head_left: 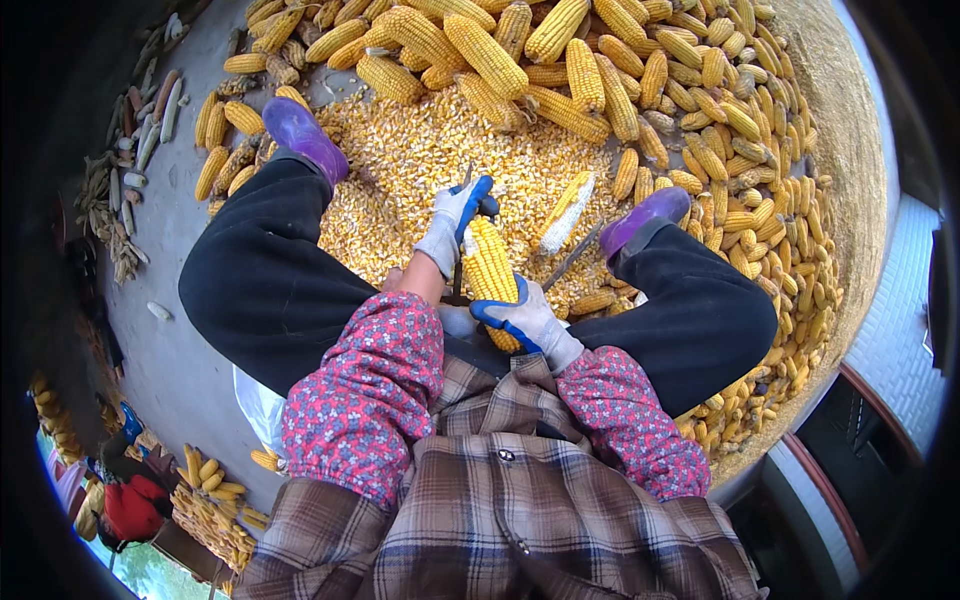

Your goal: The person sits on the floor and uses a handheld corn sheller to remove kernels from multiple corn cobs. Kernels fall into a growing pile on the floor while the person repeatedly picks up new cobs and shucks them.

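My left hand (452, 219), in a grey glove with blue coating, is closed around a thin dark tool (457, 281); its narrow end shows above the fingers and its type is unclear. Just below and to the right, my right hand (525, 313), gloved alike, grips the lower part of a yellow corn cob (489, 264). This cob is tilted, with its pale upper end close to my left hand. Loose corn kernels (397, 161) cover the ground between my boots. A partly shelled cob (568, 214) lies on them, near a dark rod (574, 256).
Unshelled cobs (487, 52) are heaped ahead and along the right side, by a tan woven mat (840, 112). Purple boots (304, 139) flank the kernels. Bare cobs (171, 111) and dry husks lie at the left. A person in red (133, 510) is at the lower left, near more corn.
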Demonstrator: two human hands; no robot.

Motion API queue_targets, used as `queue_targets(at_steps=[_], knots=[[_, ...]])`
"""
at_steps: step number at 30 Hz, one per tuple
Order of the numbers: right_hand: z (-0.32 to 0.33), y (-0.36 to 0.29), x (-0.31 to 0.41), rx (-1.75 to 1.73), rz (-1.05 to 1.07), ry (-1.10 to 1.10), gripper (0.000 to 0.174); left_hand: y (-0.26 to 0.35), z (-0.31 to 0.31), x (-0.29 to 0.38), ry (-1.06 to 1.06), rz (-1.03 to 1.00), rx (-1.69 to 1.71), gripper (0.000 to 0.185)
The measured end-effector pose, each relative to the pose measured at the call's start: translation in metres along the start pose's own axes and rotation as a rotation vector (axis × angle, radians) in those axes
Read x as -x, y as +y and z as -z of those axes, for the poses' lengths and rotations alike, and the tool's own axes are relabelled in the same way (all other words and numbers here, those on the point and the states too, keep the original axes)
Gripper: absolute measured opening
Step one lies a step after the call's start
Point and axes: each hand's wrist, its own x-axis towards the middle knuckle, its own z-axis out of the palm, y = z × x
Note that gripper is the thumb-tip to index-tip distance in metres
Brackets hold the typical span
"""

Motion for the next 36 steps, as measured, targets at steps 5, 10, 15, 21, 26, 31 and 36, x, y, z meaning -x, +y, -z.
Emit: queue_targets(at_steps=[5, 10, 15, 21, 26, 31, 36], knots=[[0.003, -0.014, -0.01, -0.261, -0.19, 0.046, 0.03, -0.004, 0.004, 0.001, -0.184, 0.052, 0.117, 0.041], [0.014, 0.041, -0.074, 0.43, -0.076, 0.229, 0.051, -0.013, -0.003, -0.019, -0.024, 0.006, 0.091, 0.035], [0.006, 0.006, -0.057, 0.464, -0.046, 0.032, 0.044, -0.017, 0.002, -0.019, 0.109, -0.09, 0.027, 0.03], [0.014, -0.022, -0.004, -0.54, -0.297, -0.153, 0.032, 0.003, -0.002, -0.007, -0.082, 0.078, -0.021, 0.041], [0.014, -0.02, -0.012, -0.568, -0.362, -0.089, 0.035, -0.008, 0.008, -0.016, -0.242, 0.021, 0.056, 0.034], [0.011, -0.006, -0.018, -0.357, -0.217, -0.043, 0.038, -0.002, -0.001, -0.004, -0.149, -0.019, 0.046, 0.032], [0.007, 0.019, -0.063, 0.503, -0.053, 0.177, 0.045, -0.007, -0.004, -0.008, -0.02, -0.026, 0.078, 0.033]])
